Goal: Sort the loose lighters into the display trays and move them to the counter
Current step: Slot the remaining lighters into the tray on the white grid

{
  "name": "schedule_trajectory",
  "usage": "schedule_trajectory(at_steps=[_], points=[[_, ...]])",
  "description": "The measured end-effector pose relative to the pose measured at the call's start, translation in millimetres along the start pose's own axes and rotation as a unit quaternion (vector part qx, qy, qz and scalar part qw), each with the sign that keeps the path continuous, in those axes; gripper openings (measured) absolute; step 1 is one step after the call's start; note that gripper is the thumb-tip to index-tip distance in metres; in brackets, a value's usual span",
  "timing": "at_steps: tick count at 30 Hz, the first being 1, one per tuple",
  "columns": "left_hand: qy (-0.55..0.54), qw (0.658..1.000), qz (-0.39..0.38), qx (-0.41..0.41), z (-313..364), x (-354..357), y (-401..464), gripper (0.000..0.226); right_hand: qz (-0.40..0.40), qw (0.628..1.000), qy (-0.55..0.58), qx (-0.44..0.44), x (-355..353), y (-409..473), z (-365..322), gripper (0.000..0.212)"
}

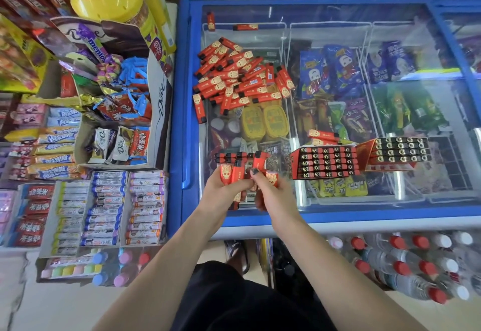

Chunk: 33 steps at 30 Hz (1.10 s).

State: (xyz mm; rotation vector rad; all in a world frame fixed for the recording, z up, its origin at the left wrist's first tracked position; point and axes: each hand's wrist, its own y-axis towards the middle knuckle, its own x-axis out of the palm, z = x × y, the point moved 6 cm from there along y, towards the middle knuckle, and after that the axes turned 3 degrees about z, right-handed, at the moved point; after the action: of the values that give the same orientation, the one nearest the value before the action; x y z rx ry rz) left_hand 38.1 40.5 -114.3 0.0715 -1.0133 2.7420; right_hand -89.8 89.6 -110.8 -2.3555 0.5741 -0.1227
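Head view: your left hand (226,189) is curled round a fan of red lighters (235,168), black caps pointing away from you, held just above the near edge of the freezer lid (322,31). Your right hand (265,190) is right beside it, fingers pinching lighters in the same bunch; the 2 hands touch or nearly touch, can't tell which. How many lighters are in the bunch isn't readable, there's motion blur.

The loose pile (242,80) of red lighters lies on the glass lid toward its far left, well apart from your hands. 2 strays (226,24) sit beyond the pile near the lid's far left corner, 1 upright-looking, 1 lying flat.

Right of your hands, on the lid, is 1 display tray (325,161) packed with lighters, cap ends facing up. A few lighters (322,136) lie flat just behind it. A second display tray (400,149) stands touching or just beside the first, farther right, also full and tilted toward you.

Under the glass: ice cream packs in wire baskets. Left of the freezer, a shelf (86,148) of candy and chocolate boxes. Bottled water packs (416,265) are on the floor at the lower right.
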Motion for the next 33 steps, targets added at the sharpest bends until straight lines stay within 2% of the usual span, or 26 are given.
schedule_trajectory(at_steps=[3, 6, 8, 13, 22, 27, 33], points=[[0.022, 1.0, 0.002, 0.02, 2, -2, 1, 0.028, -0.017, 1.0, 0.018, -0.001, -1, 1, -2, 0.02], [0.055, 0.998, 0.011, 0.024, 2, -7, 3, 0.031, -0.011, 0.998, 0.039, -0.039, -8, 4, -16, 0.005], [0.09, 0.996, 0.014, 0.018, 1, -9, 4, 0.036, -0.008, 0.997, 0.039, -0.07, -17, 8, -27, 0.017], [0.142, 0.99, 0.018, 0.02, -5, -12, 6, 0.047, -0.048, 0.996, 0.026, -0.064, -24, 20, -35, 0.015], [0.165, 0.986, -0.003, 0.029, -8, -3, 7, 0.039, -0.04, 0.995, 0.078, 0.036, -26, 24, -9, 0.027], [0.192, 0.98, 0.02, 0.04, -10, -8, 13, 0.037, -0.05, 0.995, 0.081, 0.018, -25, 27, -11, 0.014], [0.259, 0.965, 0.048, -0.001, -27, -22, 24, 0.028, -0.03, 0.996, 0.074, -0.029, -16, 30, -11, 0.012]])
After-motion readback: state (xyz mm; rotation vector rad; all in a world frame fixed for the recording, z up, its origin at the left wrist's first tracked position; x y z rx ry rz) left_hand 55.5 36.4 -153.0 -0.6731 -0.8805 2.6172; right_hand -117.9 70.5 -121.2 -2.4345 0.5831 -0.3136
